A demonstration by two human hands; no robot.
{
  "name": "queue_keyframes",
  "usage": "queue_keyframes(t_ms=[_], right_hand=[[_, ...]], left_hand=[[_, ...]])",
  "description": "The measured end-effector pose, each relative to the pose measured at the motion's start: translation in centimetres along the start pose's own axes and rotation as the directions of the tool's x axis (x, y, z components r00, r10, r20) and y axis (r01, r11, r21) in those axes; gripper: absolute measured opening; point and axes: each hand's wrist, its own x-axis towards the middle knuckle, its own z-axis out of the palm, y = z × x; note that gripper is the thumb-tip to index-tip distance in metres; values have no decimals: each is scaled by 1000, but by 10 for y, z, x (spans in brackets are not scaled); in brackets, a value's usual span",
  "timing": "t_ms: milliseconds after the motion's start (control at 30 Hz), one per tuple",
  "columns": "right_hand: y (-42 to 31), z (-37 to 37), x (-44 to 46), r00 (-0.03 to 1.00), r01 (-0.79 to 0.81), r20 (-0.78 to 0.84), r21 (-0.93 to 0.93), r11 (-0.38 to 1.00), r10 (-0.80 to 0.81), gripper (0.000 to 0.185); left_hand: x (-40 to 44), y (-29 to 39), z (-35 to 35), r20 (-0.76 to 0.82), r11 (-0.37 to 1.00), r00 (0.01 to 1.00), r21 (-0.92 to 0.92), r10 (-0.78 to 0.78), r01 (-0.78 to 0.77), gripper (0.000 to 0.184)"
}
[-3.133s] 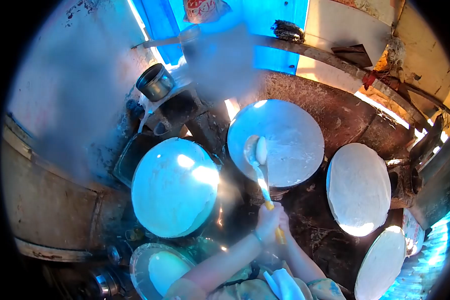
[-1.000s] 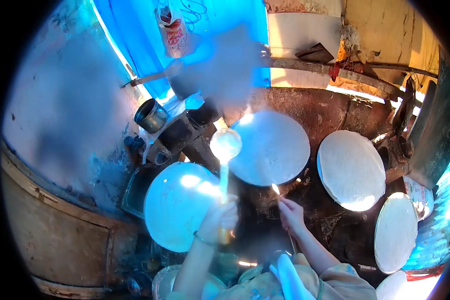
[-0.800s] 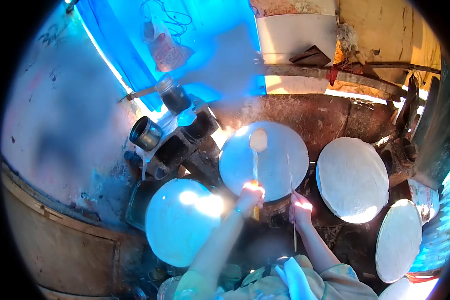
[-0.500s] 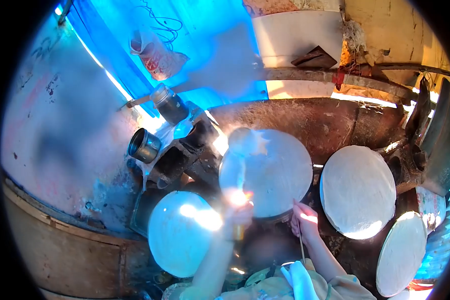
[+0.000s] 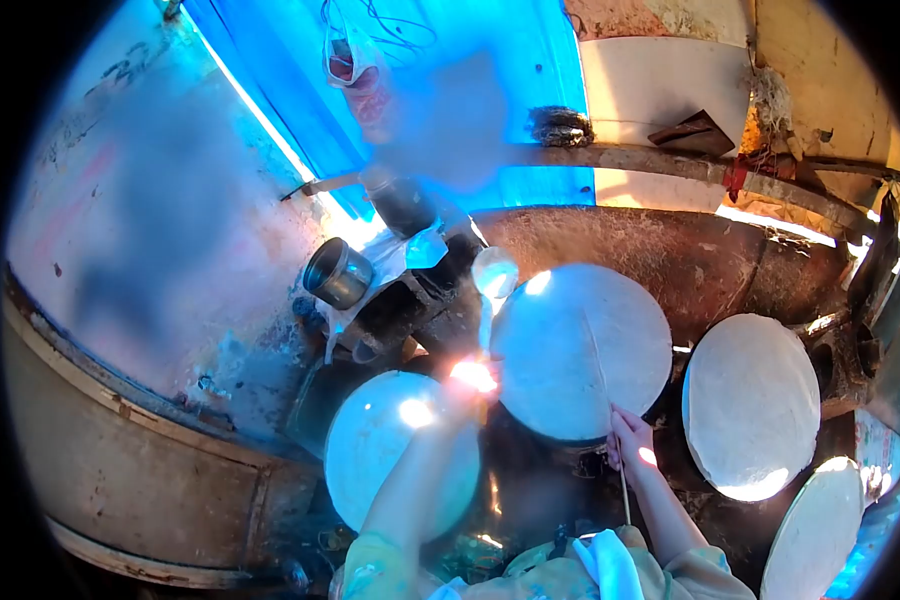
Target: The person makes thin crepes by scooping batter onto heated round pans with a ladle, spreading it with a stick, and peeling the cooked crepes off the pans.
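Observation:
My left hand [image 5: 467, 392], partly washed out by glare, is closed round the handle of a ladle [image 5: 495, 272]. Its round, pale head stands upright at the left edge of the middle white round disc [image 5: 570, 385]. My right hand [image 5: 630, 440] pinches a thin stick [image 5: 625, 490] at the disc's lower right rim. One end of the stick points down toward my body, and a thin line runs from my fingers up over the disc's face. Below my left forearm lies another white disc [image 5: 370, 440], part of it hidden by the arm.
Two more pale discs, one upright oval [image 5: 752, 400] and one leaning [image 5: 815, 530], are on the right. Upper left, a metal pot [image 5: 338, 275] and a dark can [image 5: 402, 205] sit on a blocky stand. A curved brown wall [image 5: 610, 245] runs behind.
My view has turned, so the scene sits further right. The ladle's head has moved from over the middle disc to its left edge. A thin line now shows across that disc above my right hand.

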Motion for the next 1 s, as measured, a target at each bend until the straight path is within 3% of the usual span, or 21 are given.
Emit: queue_keyframes(t_ms=[67,100,167,333,367,433,500,533,567,600,633,667,700,767,800,833,900,1000], right_hand=[[-11,11,12,999,-21,-24,46,999,23,40],[-16,15,21,999,-16,-28,46,999,17,40],[-25,19,43,997,70,37,-103,992,-67,39],[-60,36,102,993,118,47,-363,924,-108,34],[-63,39,108,993,121,44,-460,879,-114,34],[-61,38,122,989,145,98,-487,861,-112,31],[-58,40,120,982,173,155,-514,840,-108,29],[-57,40,111,977,148,210,-516,844,-42,29],[-56,41,101,964,123,265,-520,845,23,29],[-54,40,90,962,124,270,-523,843,27,29],[-51,38,79,955,80,283,-529,845,87,29],[-51,35,68,944,38,296,-538,842,147,28],[-50,31,59,941,40,302,-545,838,151,28],[-53,21,46,893,-51,368,-486,872,257,30],[-57,20,44,899,-103,328,-483,869,289,31],[-58,22,47,897,-100,332,-490,866,292,31],[-54,25,57,945,16,316,-300,954,84,31],[-30,50,59,940,-38,285,-465,884,190,34]], left_hand=[[30,-1,6,-64,959,996,271,-65,80,23],[45,-5,6,-57,959,996,272,-64,78,23],[66,-15,5,-249,874,969,469,-6,126,24],[56,-28,-4,-307,790,950,594,53,148,25],[45,-30,-5,-318,812,946,568,66,134,25],[24,-41,-17,-336,833,938,540,81,121,24],[-1,-49,-26,-144,983,985,169,95,-70,22],[-10,-53,-18,-244,969,964,243,110,-49,9],[-21,-50,-8,-249,970,962,238,113,-53,9],[-30,-48,-1,-289,987,957,158,10,38,5],[-37,-47,4,-317,989,943,73,-96,125,12],[-45,-52,6,-306,997,950,21,-67,77,26],[-51,-56,3,-311,997,948,14,-63,71,26],[-60,-60,-1,-237,981,960,-156,-151,116,29],[-65,-62,0,-239,962,955,-245,-178,118,27],[-68,-62,2,-242,962,955,-251,-173,111,27],[-72,-64,5,-164,879,956,-454,-243,146,25],[-72,-72,8,-103,839,972,-530,-213,127,20]])
